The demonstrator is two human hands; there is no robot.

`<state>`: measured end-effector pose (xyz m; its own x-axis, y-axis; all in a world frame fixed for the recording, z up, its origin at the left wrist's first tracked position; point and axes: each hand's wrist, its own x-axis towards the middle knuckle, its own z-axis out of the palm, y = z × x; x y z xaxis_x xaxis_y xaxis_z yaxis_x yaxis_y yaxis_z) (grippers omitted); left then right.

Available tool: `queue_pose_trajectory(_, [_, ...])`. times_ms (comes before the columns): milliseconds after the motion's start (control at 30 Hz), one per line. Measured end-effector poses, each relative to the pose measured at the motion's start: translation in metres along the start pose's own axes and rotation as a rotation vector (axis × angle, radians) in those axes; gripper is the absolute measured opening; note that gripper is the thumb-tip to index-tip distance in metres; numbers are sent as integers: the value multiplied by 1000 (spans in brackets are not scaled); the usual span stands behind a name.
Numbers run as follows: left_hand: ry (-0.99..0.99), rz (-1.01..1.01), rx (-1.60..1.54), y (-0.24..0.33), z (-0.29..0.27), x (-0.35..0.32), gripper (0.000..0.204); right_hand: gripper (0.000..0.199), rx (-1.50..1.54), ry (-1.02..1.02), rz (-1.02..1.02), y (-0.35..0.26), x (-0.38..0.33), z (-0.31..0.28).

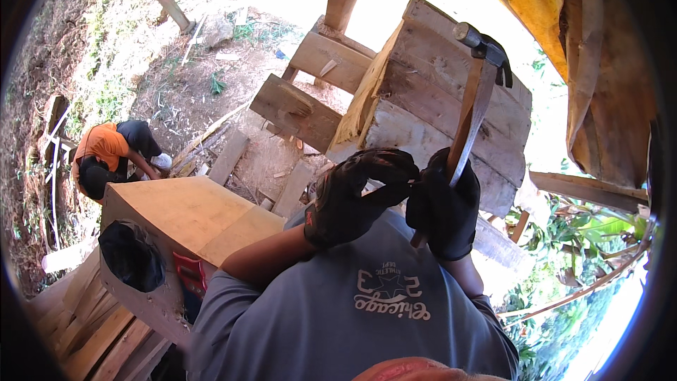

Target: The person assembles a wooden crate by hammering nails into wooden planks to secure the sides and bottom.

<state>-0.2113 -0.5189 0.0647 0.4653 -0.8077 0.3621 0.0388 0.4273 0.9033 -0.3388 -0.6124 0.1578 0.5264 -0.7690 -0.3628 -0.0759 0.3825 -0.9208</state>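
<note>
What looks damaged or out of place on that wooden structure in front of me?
The stacked grey planks look weathered and uneven, and their left end is split and splintered into raw yellow wood. The claw hammer in the gloved right hand looks sound.

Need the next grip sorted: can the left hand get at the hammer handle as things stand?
Probably yes: the left hand is already against the right hand, which grips the hammer handle, and nothing lies between them.
</note>
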Motion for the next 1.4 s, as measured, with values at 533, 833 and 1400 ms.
queue_pose_trajectory(533, [68, 114, 609, 2, -31, 4, 66, 16, -317, 10, -201, -9, 60, -4])
queue_pose_trajectory(833, [-6, -30, 573, -75, -41, 15, 136, 7, -398, 37, -204, 4, 108, 11])
queue_pose_trajectory(1400, [160, -35, 720, -68, -34, 22, 95, 4, -337, -21, -230, 14, 123, -4])
